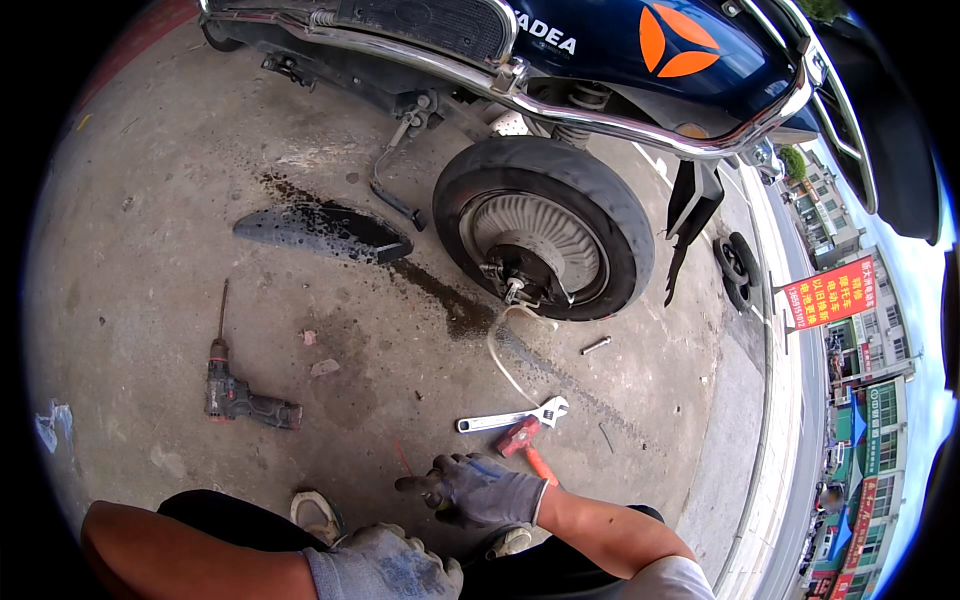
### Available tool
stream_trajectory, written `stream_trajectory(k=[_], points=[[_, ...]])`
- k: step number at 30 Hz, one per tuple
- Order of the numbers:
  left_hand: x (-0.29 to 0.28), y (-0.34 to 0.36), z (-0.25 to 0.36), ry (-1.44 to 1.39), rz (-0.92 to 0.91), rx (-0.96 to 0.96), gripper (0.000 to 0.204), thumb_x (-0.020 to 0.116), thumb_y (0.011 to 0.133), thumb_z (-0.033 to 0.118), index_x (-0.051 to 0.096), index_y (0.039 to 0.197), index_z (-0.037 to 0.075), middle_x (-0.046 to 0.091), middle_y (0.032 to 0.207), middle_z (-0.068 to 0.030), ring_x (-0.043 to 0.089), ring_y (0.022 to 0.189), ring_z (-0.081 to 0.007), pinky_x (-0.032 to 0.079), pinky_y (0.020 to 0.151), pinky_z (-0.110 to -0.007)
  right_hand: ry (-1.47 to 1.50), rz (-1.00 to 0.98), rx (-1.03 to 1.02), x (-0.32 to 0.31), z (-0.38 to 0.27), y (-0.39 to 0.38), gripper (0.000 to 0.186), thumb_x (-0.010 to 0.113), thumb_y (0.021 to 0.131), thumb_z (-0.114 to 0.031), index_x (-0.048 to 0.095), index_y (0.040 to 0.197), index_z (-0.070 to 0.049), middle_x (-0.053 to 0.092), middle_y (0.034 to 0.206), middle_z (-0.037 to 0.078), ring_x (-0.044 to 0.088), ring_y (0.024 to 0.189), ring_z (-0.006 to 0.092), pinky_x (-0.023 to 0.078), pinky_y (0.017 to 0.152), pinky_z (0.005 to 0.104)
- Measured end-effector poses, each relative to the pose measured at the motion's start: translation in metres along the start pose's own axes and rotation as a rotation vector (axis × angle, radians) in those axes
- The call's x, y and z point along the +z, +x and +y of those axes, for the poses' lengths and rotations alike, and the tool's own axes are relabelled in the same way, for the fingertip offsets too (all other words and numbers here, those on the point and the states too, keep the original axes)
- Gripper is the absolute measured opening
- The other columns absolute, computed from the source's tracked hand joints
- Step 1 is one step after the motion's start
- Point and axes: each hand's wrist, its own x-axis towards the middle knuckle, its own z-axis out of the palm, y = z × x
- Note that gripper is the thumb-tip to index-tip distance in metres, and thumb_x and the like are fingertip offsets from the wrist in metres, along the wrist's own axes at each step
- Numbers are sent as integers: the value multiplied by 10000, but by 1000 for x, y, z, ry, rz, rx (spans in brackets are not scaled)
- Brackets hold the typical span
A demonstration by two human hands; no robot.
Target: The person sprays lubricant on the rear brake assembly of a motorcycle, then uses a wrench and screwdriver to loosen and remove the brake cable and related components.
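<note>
Looks to me like an in-between bit of work on the fat black tyre and ribbed silver hub wheel [540, 232] under the dark blue scooter with chrome rails [600, 60], since no tool shows in either hand. The right hand in a grubby grey work glove [490, 490] hangs with its fingers loosely curled, just short of the red-headed hammer with an orange handle [518, 437]; the left hand in a matching grey glove [392, 562] is bunched down by the lower edge, and I can't tell if either palm hides something small. The wheel sits toward the far side of the concrete ground [140, 310], hub end facing the person, with a thin whitish cable [493, 350] running from the axle toward the silver adjustable wrench [505, 418]. I'd say anything at that axle calls for picking up a tool, leaning in and not snagging that cable. The wrench and hammer lie together right in the reaching lane, and a short silver metal rod [596, 345] is closer to the tyre. Left side's roomier: the black-and-red cordless drill with a long bit [240, 395] lies well apart there, with bare concrete out to the ground's left edge, while the wet-spattered black curved plastic panel [320, 232] takes up the space left of the tyre. On the right, there's decent room before the pale kerb strip [783, 400].
</note>
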Motion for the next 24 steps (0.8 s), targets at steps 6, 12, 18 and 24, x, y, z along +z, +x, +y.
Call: stream_trajectory(k=[6,12,18,24], points=[[4,-1,0,23,28,21,167,539,878,179,644,864,51,717,767,-152,720,702,-297,541,651,-438,-14,96,19,7,9,3,461,610,932,-321,523,1309,-70,548,1193,274,626,975,433,523,827,480],[0,-1,2,25,20,-1,166,538,880,182,643,862,54,718,768,-150,720,703,-297,541,649,-439,-85,180,-11,21,22,6,363,538,971,-237,541,1197,48,544,1225,312,635,940,438,528,807,450],[1,1,2,26,13,-4,171,536,885,185,645,868,55,722,785,-154,724,718,-301,547,658,-441,-192,194,-73,22,22,-1,455,543,974,-299,525,1277,40,543,1237,323,634,978,417,510,845,436],[-1,1,2,20,-16,-18,175,532,889,187,646,876,55,723,792,-157,725,724,-305,551,671,-448,-102,141,-46,-2,3,-4,627,581,957,-403,441,1422,-7,560,1205,270,609,1014,383,497,844,428]])
